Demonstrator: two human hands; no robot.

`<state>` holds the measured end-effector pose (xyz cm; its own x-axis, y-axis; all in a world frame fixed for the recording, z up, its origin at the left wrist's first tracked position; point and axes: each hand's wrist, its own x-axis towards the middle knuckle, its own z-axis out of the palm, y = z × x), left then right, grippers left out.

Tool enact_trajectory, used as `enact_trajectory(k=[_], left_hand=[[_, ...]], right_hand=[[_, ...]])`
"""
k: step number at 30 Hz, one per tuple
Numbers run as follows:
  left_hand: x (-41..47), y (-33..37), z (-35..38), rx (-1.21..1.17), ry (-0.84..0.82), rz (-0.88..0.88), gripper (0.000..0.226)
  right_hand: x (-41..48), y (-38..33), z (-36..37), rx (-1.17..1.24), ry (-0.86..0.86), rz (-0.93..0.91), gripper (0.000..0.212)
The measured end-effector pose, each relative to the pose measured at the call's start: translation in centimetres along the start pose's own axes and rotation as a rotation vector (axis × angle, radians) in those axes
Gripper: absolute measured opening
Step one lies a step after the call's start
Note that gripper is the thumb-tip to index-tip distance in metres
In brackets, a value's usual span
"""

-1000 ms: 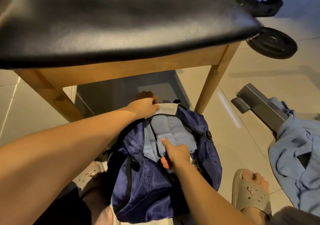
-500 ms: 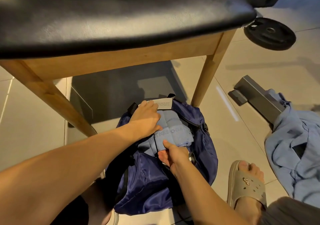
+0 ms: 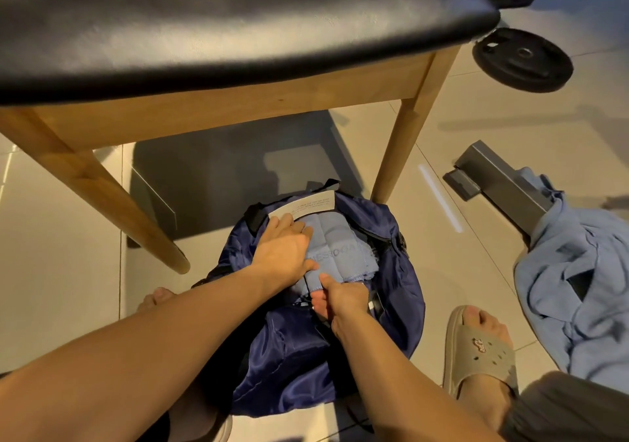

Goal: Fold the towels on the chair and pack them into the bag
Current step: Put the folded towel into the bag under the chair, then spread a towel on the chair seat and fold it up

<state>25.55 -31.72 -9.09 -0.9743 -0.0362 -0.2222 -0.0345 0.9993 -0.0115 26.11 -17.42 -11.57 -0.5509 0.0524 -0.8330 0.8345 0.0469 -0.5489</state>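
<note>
**Status: Folded Towel Seated in Bag Opening**

1. Chair (image 3: 204, 26): black padded seat on a wooden frame. It fills the upper part of the view and stands on the tiled floor (image 3: 61, 254). No towel lies on the visible part of the seat.

2. Bag (image 3: 391, 305): navy, shiny fabric. It stands on the floor between the two front chair legs, just in front of them, with its mouth open upward.

3. Loose blue cloth (image 3: 578, 288): crumpled on the floor to the right of the bag, draped over one end of a grey metal bar (image 3: 493, 176).

4. Weight plate (image 3: 522, 60): black disc, flat on the floor beyond the right chair leg.

5. Folded towel (image 3: 340, 247): light blue, with woven lettering. It lies in the bag mouth, its far end against the far rim below a white label (image 3: 303, 205).

6. Slipper (image 3: 476, 349): beige, on the foot beside the bag's right side.

7. Left hand (image 3: 282, 254): fingers extended, palm pressing flat on the towel's left portion.

8. Right hand (image 3: 343, 300): pinches the towel's near edge, thumb on top, fingers curled beneath.
</note>
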Motion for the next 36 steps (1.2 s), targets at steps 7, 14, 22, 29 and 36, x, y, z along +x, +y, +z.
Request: enact_trajectory(k=[7, 14, 22, 29, 36], left_hand=[[-0.4, 0.1, -3.1, -0.05, 0.032, 0.012, 0.052], [1.0, 7.4, -10.2, -0.107, 0.248, 0.149, 0.037], [6.8, 22.7, -10.8, -0.335, 0.221, 0.343, 0.029], [10.7, 36.5, -5.6, -0.675, -0.171, 0.36, 0.038], [12.9, 46.8, 1.6, -1.176, -0.565, 0.069, 0.064]], right_hand=[[-2.2, -2.0, -3.2, -0.082, -0.054, -0.048, 0.014], [-5.1, -8.7, -10.7, -0.08, 0.108, -0.276, 0.015], [-2.2, -12.7, -27.5, -0.373, 0.474, -0.451, 0.03], [1.6, -9.6, -43.5, -0.67, 0.739, -0.242, 0.019], [5.1, -7.4, -50.8, -0.606, 0.806, -0.155, 0.044]])
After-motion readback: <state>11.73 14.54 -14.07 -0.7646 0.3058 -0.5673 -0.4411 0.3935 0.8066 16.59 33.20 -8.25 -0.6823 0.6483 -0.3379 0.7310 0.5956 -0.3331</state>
